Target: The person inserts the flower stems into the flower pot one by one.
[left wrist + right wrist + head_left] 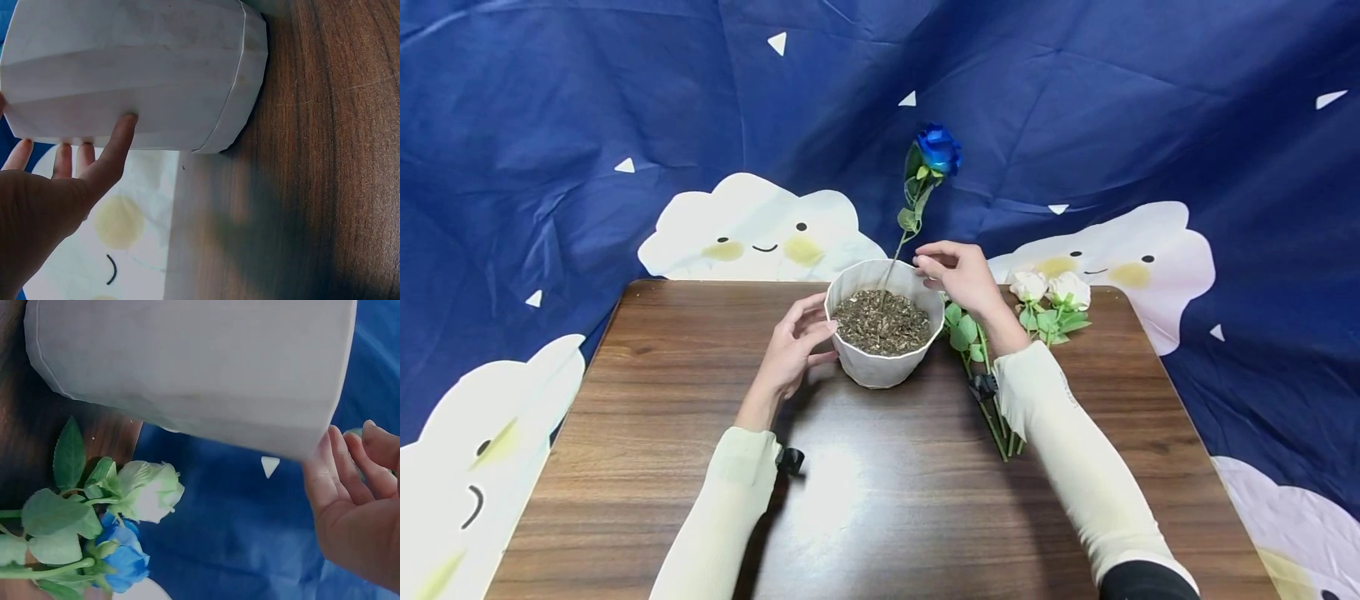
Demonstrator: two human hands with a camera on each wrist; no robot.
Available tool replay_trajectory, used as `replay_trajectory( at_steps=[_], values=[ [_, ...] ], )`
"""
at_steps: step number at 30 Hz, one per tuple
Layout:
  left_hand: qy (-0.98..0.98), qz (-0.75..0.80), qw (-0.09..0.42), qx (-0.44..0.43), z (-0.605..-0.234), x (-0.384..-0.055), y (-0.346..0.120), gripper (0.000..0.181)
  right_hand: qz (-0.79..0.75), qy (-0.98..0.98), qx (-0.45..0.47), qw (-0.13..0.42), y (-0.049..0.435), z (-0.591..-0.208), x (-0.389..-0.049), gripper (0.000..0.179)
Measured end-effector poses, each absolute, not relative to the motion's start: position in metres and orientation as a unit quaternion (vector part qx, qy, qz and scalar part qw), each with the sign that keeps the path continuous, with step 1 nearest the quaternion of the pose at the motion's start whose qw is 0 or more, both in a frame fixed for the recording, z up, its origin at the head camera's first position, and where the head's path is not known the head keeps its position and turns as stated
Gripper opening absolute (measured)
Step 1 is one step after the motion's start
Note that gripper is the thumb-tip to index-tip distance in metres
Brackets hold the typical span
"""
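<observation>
A white faceted pot (882,371) stands on the table, filled with brown soil (880,323). One artificial blue rose (938,150) on a thin stem stands in it, leaning slightly right. My left hand (793,346) rests against the pot's left side, its spread fingertips on the wall, as the left wrist view also shows. Beside the right rim is my right hand (964,273), loosely bent, with fingertips a little right of the stem and nothing held between them. In the right wrist view, some of its fingers overlap the pot's rim (337,381).
Right of the pot lie several cut flowers, with white roses (1067,289) at the far end and green stems (996,425) pointing toward me, partly under my right forearm. A blue rose (125,555) lies among them. A blue cloud-print curtain (820,92) hangs behind the wooden table (880,533).
</observation>
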State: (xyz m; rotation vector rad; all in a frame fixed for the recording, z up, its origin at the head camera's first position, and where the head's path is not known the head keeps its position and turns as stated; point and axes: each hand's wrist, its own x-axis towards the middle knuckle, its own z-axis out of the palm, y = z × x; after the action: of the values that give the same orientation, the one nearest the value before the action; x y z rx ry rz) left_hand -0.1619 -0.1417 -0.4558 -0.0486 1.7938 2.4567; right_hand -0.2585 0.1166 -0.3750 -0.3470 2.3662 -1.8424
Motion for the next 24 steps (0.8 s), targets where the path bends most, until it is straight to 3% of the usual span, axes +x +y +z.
replay_trajectory(
  at_steps=[8, 17, 24],
  values=[
    [0.591, 0.805, 0.049, -0.012, -0.454, -0.161, -0.142, 0.057, -0.679, 0.729, -0.074, 0.044, 0.146, -0.378, -0.259, 0.029],
    [0.591, 0.805, 0.051, -0.012, -0.454, -0.161, -0.142, 0.057, -0.733, 0.678, -0.009, 0.061, 0.178, -0.387, -0.254, 0.017],
    [0.595, 0.802, 0.048, -0.014, -0.455, -0.161, -0.142, 0.057, -0.750, 0.659, 0.009, 0.060, 0.198, -0.404, -0.250, 0.023]
  ],
)
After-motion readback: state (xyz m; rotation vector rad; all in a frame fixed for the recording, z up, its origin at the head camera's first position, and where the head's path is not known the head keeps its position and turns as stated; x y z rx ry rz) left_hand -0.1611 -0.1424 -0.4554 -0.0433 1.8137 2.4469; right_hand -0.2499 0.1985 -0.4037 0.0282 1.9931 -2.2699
